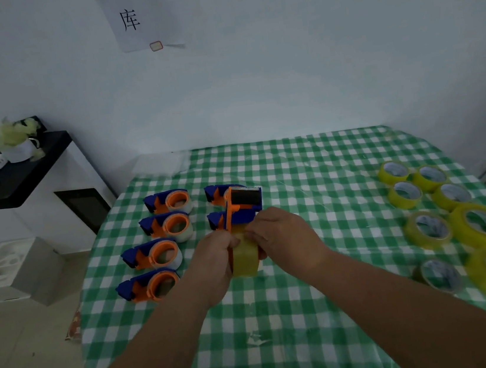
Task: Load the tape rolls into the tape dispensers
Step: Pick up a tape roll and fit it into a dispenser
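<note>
four dispensers (163, 243) lie in a column along the left edge of the table (310, 162), each with a roll already seated in its orange hub, so that share of the job looks done. two more dispensers (217, 207) sit just right of that column toward the far edge, half hidden behind the one being worked on; whether they are loaded i cannot tell.

along the right edge about nine yellow rolls (456, 217) lie flat, well apart from the dispensers, untouched. more rolls wait than dispensers show, so how many are meant to go in is unclear.

the work in hand is mid-table, near the left-hand group. a dispenser (240, 207) is held upright off the cloth with a yellow roll (244, 259) on it, its roller end pointing away. the left hand (214, 257) is curled round the dispenser and roll from the left side. the right hand (285, 233) is curled too, its fingertips pinching at the top of the roll, probably at the tape's free end, though the end itself is too small to make out. my judgement: the roll is seated and the tape is yet to be threaded forward.
</note>
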